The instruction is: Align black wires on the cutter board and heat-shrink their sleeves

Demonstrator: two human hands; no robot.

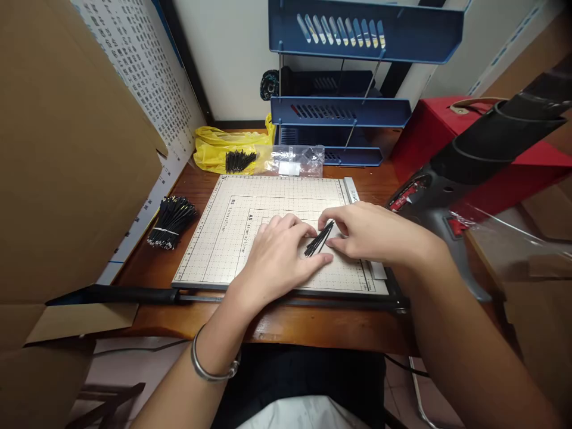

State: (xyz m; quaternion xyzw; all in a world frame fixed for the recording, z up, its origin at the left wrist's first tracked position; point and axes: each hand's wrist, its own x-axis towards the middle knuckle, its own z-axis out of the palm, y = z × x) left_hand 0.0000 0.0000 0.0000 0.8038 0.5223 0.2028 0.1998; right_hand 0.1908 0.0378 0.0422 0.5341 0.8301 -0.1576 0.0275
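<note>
We record a bare left hand [277,253] and a bare right hand [369,231], with both forearms uncovered as far as they show. Around the left forearm, near the wrist, we observe a smooth, rounded bangle [203,373], silver-grey with a metallic sheen; its finer detail is too small to read. We log black clothing [304,369] over the lap and a whitish, softly creased garment [304,415] nearest the body.

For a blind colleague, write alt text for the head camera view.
A person's left hand and right hand meet around thin black strands on a gridded paper cutter; a banded black bundle lies left of it.
</note>
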